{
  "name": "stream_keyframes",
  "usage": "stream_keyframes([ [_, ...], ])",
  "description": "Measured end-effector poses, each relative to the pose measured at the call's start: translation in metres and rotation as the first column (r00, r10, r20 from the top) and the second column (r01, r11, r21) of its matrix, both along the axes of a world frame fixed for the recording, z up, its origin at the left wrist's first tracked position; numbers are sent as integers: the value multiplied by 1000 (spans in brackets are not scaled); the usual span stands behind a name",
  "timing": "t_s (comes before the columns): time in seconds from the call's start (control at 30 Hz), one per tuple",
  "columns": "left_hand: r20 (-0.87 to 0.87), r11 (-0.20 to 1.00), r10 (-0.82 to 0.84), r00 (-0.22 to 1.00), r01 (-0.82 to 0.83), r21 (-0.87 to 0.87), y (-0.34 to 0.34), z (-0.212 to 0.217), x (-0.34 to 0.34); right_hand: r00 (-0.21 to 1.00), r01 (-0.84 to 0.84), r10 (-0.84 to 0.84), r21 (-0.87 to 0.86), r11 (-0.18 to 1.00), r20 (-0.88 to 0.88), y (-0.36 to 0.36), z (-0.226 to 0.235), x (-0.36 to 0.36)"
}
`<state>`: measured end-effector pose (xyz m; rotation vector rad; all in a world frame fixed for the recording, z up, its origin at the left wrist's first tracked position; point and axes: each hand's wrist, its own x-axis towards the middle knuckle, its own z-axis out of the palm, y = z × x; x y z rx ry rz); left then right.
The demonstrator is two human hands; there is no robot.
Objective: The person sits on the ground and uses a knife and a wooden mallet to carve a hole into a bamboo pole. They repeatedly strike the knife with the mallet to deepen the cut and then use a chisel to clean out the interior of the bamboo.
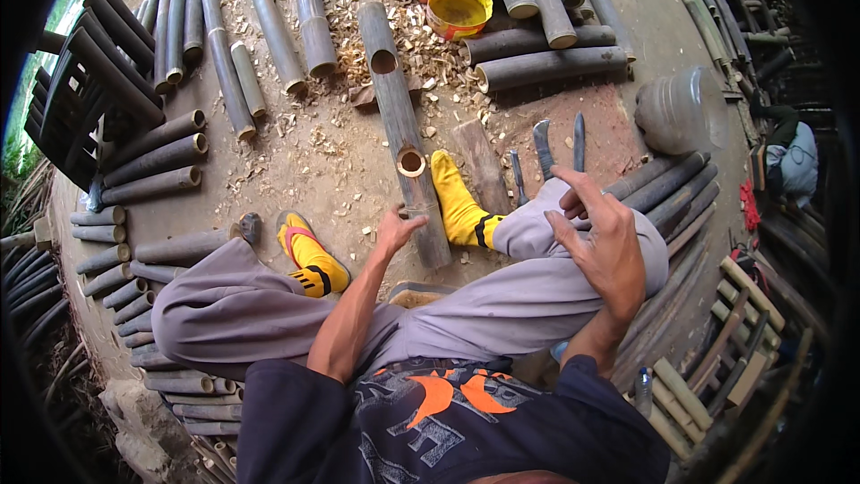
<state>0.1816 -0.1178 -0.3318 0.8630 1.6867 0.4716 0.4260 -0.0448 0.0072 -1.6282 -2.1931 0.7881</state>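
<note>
I sit on the ground in grey trousers and yellow socks. A long bamboo pole (401, 130) with a round hole in its side lies between my feet. My left hand (394, 231) rests on its near end, fingers loosely around it. My right hand (602, 237) hovers over my right knee (573, 224), fingers spread, holding nothing. Just past that knee a curved knife (544, 148), a flat blade (578, 141) and a thin chisel-like tool (518, 177) lie on the ground beside a short wooden block (480, 164).
Cut bamboo sections lie all around: a row at the top (296, 22), a stack at the left (152, 161), more at the right (667, 188). A yellow tub (458, 9) sits among wood chips. A clear plastic jug (681, 108) and a slatted bamboo frame (90, 94) stand nearby.
</note>
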Motion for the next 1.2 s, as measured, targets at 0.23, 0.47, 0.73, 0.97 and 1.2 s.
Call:
stream_keyframes([
  [0.23, 51, 1000, 17, 999, -17, 15, 8, -13, -1, 1000, 12, -12, -5, 1000, -1, 3, -1, -1],
  [0.47, 90, 997, 67, 994, -63, -43, 13, -5, 4, 999, 47, -46, -35, 998, 21, 7, -2, -3],
  [0.73, 128, 993, 87, 988, -76, -92, 12, -15, -5, 997, 46, -43, -42, 998, 60, 9, 0, -18],
  [0.97, 140, 990, 112, 984, -99, -103, 11, -14, -1, 999, 4, -2, -46, 999, 44, 12, -3, -28],
  [1.2, 162, 989, 143, 976, -133, -72, 8, -27, 0, 999, 1, 2, -63, 998, 49, 13, -4, -35],
])
